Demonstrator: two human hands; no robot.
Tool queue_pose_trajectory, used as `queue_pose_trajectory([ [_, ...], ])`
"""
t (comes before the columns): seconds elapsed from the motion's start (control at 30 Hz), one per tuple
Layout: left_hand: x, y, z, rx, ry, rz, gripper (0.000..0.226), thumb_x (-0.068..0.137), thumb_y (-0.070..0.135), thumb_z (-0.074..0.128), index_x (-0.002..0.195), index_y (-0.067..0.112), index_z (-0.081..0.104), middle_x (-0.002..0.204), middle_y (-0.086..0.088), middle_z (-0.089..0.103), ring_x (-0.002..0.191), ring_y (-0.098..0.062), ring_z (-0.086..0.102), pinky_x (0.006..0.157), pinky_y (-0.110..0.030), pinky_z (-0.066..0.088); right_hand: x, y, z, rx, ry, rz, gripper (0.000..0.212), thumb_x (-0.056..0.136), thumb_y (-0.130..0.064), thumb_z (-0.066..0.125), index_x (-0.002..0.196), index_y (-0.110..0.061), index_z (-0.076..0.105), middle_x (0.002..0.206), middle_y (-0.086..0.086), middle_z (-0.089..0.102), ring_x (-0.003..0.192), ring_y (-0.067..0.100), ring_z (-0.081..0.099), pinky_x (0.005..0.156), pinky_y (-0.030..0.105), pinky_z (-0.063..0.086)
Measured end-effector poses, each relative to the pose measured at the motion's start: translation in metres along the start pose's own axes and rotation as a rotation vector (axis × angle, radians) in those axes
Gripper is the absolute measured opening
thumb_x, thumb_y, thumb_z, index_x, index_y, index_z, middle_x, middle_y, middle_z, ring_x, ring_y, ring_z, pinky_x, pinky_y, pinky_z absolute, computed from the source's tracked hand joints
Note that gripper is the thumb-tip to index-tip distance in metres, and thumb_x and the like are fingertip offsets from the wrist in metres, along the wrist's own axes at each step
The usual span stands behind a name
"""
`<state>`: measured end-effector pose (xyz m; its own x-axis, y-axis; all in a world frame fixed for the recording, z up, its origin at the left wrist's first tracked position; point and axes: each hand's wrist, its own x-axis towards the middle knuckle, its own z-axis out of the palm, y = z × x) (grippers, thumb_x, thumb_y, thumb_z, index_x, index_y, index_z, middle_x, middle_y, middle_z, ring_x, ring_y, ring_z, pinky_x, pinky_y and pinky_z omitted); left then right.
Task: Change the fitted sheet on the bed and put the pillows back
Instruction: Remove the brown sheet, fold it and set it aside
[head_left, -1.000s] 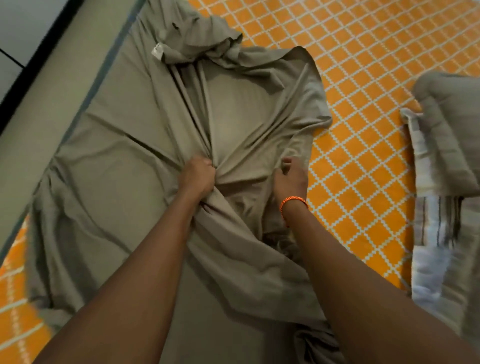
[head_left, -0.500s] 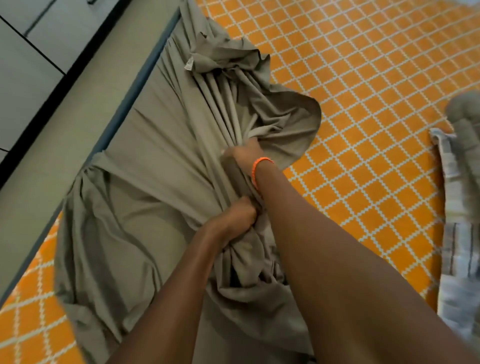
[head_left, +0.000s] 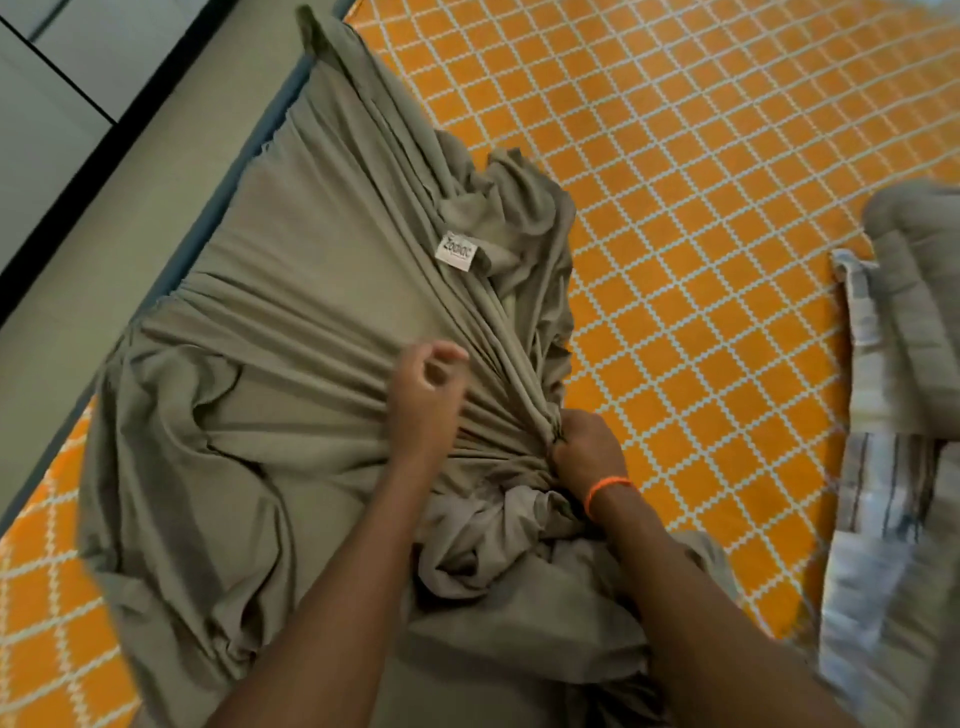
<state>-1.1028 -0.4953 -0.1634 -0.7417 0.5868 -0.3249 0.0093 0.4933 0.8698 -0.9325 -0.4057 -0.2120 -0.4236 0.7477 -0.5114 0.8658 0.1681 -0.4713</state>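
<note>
An olive-grey fitted sheet (head_left: 270, 395) lies crumpled over the left part of the bed, whose orange diamond-patterned cover (head_left: 727, 208) shows around it. A white label (head_left: 458, 251) sits near the sheet's middle. My right hand (head_left: 584, 452), with an orange band at the wrist, grips a tight bunch of gathered folds that fan out from it. My left hand (head_left: 426, 400) hovers just over the stretched folds with loosely curled fingers and holds nothing. A grey pillow (head_left: 919, 280) lies at the right edge on a striped cloth (head_left: 878, 493).
The bed's blue-grey edge (head_left: 208, 228) runs diagonally at the upper left. Beyond it is beige floor (head_left: 104, 228) and a pale cabinet front with a dark base (head_left: 57, 104). More bunched sheet (head_left: 498, 551) piles between my forearms.
My right hand pulled the gathered sheet back toward me and to the right. My left hand let go of the bunch and moved forward over the folds. The label slid toward the middle.
</note>
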Motion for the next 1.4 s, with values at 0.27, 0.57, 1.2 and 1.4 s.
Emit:
queue_pose_trajectory([
  [0.27,0.07,0.001,0.01,0.335,0.091,-0.162,0.098,0.085,0.024,0.079,0.164,0.014,0.02,0.156,-0.018,0.048,0.14,-0.036,0.05,0.111,-0.04,0.042,-0.107,0.05,0.061,-0.33,0.01,-0.793,0.019,0.089,-0.029,0.07,0.099,-0.016,0.078,0.114,0.003,0.063,0.101,0.03,0.055,0.08,0.038,0.038],
  [0.57,-0.007,-0.045,0.019,0.726,-0.506,-0.079,0.026,0.091,0.006,0.056,0.111,0.0,0.071,0.113,-0.023,0.072,0.105,-0.037,0.068,0.078,-0.034,0.049,-0.092,0.041,0.024,0.594,0.187,-0.167,0.053,0.077,-0.009,0.051,0.127,-0.022,0.062,0.125,0.002,0.062,0.115,0.02,0.061,0.099,0.043,0.051],
  [1.2,-0.099,-0.058,-0.015,0.248,-0.287,0.039,0.022,0.088,0.006,0.05,0.082,0.018,0.067,0.082,-0.003,0.07,0.077,-0.016,0.064,0.071,-0.038,0.047,-0.056,-0.07,0.033,0.219,-0.341,-0.081,0.049,0.103,-0.044,0.054,0.06,-0.02,0.046,0.06,0.003,0.046,0.057,0.023,0.041,0.059,0.034,0.033],
  [1.4,-0.111,-0.073,-0.007,0.819,-0.19,0.511,0.037,0.096,0.038,0.061,0.134,0.034,0.06,0.164,-0.002,0.037,0.154,-0.031,0.028,0.129,-0.052,0.009,-0.087,-0.003,0.0,-0.198,0.236,0.044,0.033,0.1,-0.056,0.049,0.12,-0.035,0.064,0.124,-0.002,0.056,0.121,0.026,0.047,0.105,0.06,0.037],
])
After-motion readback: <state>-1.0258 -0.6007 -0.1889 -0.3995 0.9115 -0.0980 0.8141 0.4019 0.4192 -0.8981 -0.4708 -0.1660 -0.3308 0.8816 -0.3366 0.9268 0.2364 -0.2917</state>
